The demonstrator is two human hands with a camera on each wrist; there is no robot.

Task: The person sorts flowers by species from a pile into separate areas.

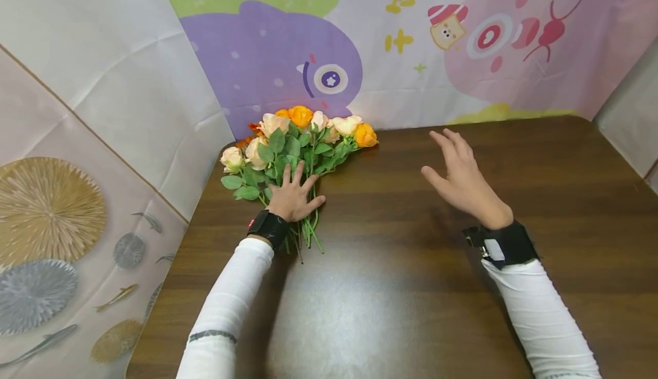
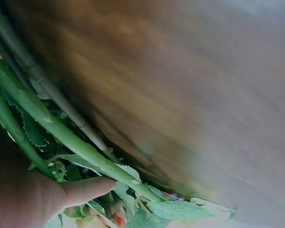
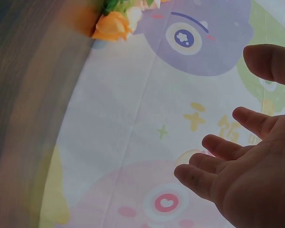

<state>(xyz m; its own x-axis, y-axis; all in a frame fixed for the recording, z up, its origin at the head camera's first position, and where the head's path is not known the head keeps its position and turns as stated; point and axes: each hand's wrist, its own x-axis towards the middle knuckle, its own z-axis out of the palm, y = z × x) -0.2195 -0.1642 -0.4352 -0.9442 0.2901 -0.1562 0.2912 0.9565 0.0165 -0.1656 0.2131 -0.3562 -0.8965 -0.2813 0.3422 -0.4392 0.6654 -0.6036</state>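
Note:
A bunch of roses (image 1: pixel 293 139), orange, peach and cream with green leaves, lies at the back left of the table, stems toward the front. My left hand (image 1: pixel 294 199) rests over its stems with fingers spread. In the left wrist view, thick green stems (image 2: pixel 71 137) run past the left thumb, whose tip overlaps the leaves. My right hand (image 1: pixel 460 179) is held over the table to the right of the flowers, fingers extended and holding nothing. The right wrist view shows that hand (image 3: pixel 247 175) with its fingers apart, and an orange rose (image 3: pixel 111 26) near the top.
The brown wooden table (image 1: pixel 390 287) has its back edge along a cartoon-printed cloth (image 1: pixel 401 82). On the left hangs a pale curtain (image 1: pixel 128 185) with gold and grey round patterns. Black bands (image 1: pixel 509 245) circle both wrists.

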